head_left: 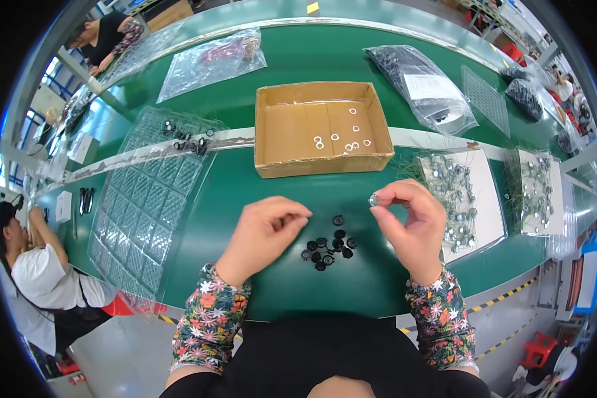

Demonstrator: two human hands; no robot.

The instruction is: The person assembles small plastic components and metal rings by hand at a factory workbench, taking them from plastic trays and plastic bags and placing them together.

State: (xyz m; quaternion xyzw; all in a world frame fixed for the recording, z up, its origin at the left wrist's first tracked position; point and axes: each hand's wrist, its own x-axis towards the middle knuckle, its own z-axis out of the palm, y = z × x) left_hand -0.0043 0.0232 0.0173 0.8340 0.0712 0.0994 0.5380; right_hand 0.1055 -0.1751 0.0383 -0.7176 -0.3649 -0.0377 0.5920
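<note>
My right hand point(414, 222) pinches a small silver round part point(374, 199) between thumb and forefinger, raised over the green table. My left hand point(264, 232) is closed in a pinch, its fingertips pointing toward the right hand; whatever lies between them is too small to make out. Between and below the hands lies a loose cluster of small black round plastic parts point(328, 251), with one black part point(338, 219) a little apart at its far side. Just beyond stands an open cardboard box point(292, 162) with several white rings point(335, 137) on its bottom.
To the right, white boards point(487, 199) carry silver round parts with thin wires. Clear blister trays point(136, 205) lie left, with black parts point(192, 142) on their far end. Plastic bags point(212, 63) and a dark bag point(421, 86) lie farther back. A person point(50, 272) sits at left.
</note>
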